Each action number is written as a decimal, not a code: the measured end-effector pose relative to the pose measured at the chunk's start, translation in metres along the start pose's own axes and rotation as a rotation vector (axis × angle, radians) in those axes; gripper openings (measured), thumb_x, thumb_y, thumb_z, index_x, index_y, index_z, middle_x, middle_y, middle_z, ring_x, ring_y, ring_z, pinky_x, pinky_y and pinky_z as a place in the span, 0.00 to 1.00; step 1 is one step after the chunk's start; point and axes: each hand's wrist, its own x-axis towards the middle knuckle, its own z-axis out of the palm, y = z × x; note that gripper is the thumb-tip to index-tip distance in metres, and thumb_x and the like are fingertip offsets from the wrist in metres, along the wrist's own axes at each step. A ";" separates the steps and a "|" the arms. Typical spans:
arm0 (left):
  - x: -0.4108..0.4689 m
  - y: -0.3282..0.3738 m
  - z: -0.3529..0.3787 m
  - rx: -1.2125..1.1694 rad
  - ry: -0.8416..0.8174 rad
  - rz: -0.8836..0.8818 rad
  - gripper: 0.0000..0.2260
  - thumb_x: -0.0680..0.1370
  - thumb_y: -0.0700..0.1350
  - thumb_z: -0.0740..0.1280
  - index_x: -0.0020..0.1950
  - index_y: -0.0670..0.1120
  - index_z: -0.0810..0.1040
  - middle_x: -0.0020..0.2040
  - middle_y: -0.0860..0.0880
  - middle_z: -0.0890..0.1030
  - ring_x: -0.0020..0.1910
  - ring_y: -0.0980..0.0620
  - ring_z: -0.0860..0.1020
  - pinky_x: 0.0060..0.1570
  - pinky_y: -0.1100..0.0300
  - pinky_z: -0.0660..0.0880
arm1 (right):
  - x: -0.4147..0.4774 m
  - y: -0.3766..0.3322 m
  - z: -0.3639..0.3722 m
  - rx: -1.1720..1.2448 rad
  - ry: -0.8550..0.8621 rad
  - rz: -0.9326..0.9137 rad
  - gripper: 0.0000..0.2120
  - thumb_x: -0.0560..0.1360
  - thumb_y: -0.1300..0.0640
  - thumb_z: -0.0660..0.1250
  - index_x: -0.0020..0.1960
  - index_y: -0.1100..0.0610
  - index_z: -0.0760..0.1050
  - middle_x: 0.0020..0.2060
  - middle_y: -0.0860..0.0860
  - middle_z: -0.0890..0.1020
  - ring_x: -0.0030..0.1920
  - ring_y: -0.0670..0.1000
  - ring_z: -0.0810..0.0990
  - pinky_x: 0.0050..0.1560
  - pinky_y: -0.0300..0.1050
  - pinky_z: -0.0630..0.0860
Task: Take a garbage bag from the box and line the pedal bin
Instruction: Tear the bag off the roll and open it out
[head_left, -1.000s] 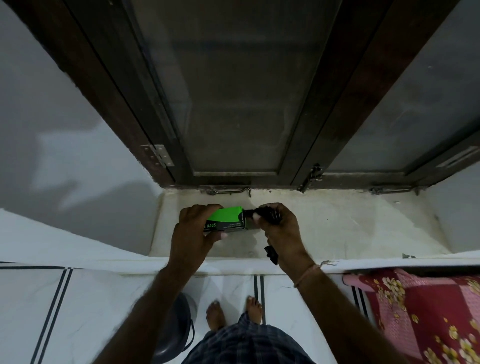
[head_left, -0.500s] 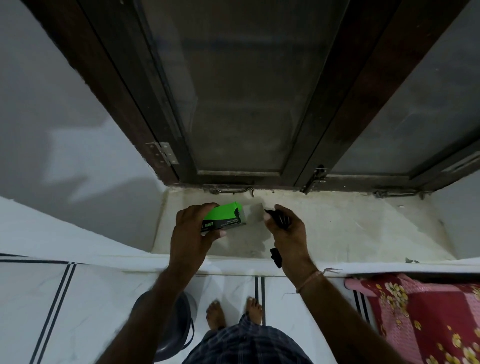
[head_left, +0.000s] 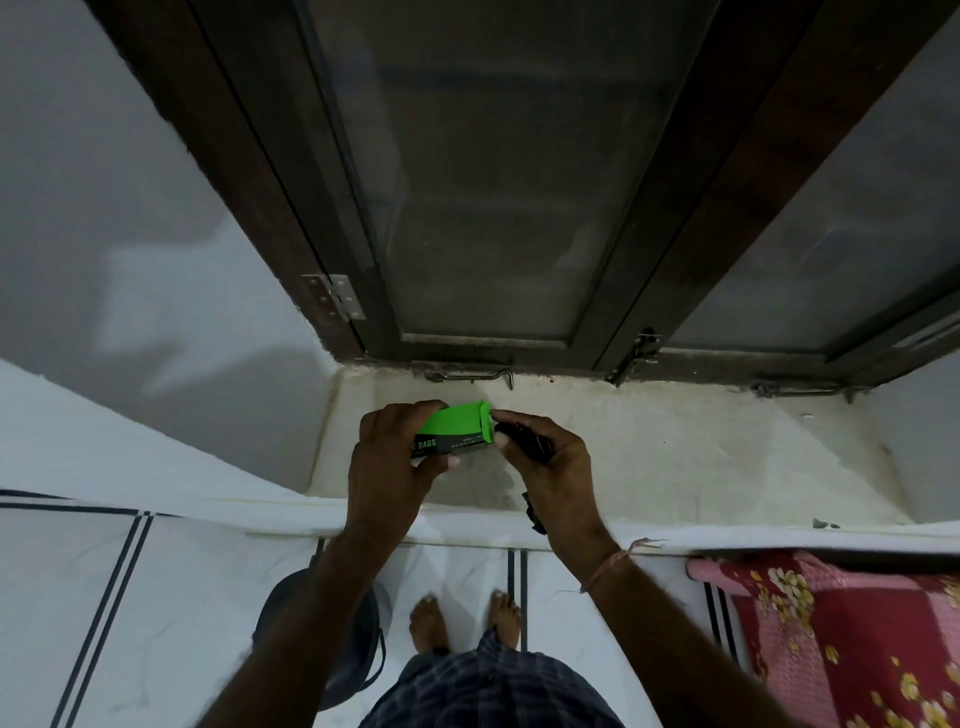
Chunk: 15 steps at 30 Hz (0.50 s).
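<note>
Box (head_left: 457, 434), green, gripped in left hand (head_left: 387, 467) above sill (head_left: 675, 457); black bag (head_left: 524, 440), already out, bunched in right hand (head_left: 550, 462), whose thumb and forefinger meet the box's end flap. Step judged: closing the box; next calls for setting it down, shaking the bag open and turning to bin (head_left: 332, 649) on the floor below. Half a second ago the right hand was clear of the box; now it touches it.
</note>
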 end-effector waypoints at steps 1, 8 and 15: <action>-0.001 0.000 0.000 0.003 0.005 -0.005 0.27 0.71 0.52 0.78 0.69 0.52 0.76 0.62 0.49 0.80 0.62 0.45 0.72 0.50 0.51 0.78 | 0.000 0.001 0.000 0.012 0.005 -0.008 0.13 0.76 0.70 0.72 0.60 0.65 0.82 0.55 0.58 0.86 0.44 0.38 0.85 0.44 0.28 0.79; -0.002 0.005 -0.001 0.029 0.004 0.001 0.27 0.70 0.52 0.78 0.68 0.54 0.76 0.61 0.50 0.80 0.61 0.45 0.72 0.50 0.47 0.78 | 0.005 0.006 0.003 0.038 0.061 -0.018 0.15 0.72 0.69 0.76 0.58 0.64 0.83 0.53 0.56 0.87 0.56 0.49 0.86 0.60 0.43 0.81; -0.001 0.005 -0.003 0.069 -0.001 0.014 0.26 0.70 0.52 0.78 0.67 0.53 0.77 0.60 0.50 0.80 0.61 0.46 0.72 0.50 0.48 0.78 | 0.004 0.005 0.002 0.093 0.037 -0.009 0.16 0.72 0.70 0.76 0.59 0.66 0.82 0.54 0.57 0.87 0.55 0.47 0.86 0.57 0.40 0.81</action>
